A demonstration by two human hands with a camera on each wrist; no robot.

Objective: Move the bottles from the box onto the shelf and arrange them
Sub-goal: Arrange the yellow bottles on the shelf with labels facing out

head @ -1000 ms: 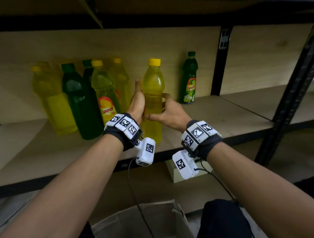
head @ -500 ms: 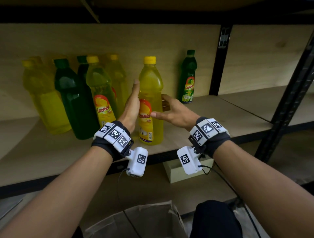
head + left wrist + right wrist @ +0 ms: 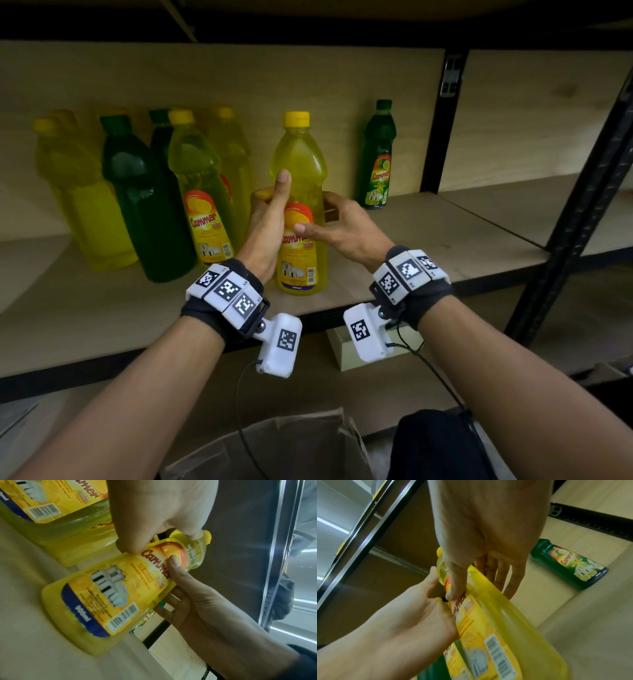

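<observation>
- The yellow bottle (image 3: 298, 219) stands upright on the shelf (image 3: 428, 246), near its front edge, between the two hands; both hands clasp it at mid-height, probably so it can be turned without tipping; its label faces the person, which looks like the aim of the adjustment.
- The left hand (image 3: 265, 226) wraps the bottle's left flank; its fingers (image 3: 127, 543) curl round onto the label's upper part while the thumb points up along the bottle's front; the grip is closed on the bottle, not loose.
- The right hand (image 3: 337, 229) takes the opposite flank; its thumb lies across the label and its fingers (image 3: 510, 580) reach round behind the bottle; it too holds the bottle.
- To the left of the left hand's fingers stand the arranged bottles (image 3: 150, 198), yellow and green, labels forward where visible; this bottle is likely being lined up with them.
- Beyond the right hand's fingers, further back, a small green bottle (image 3: 377, 154) stands alone.
- The box (image 3: 274, 445) sits below the forearms; whether bottles remain in it cannot be told.
</observation>
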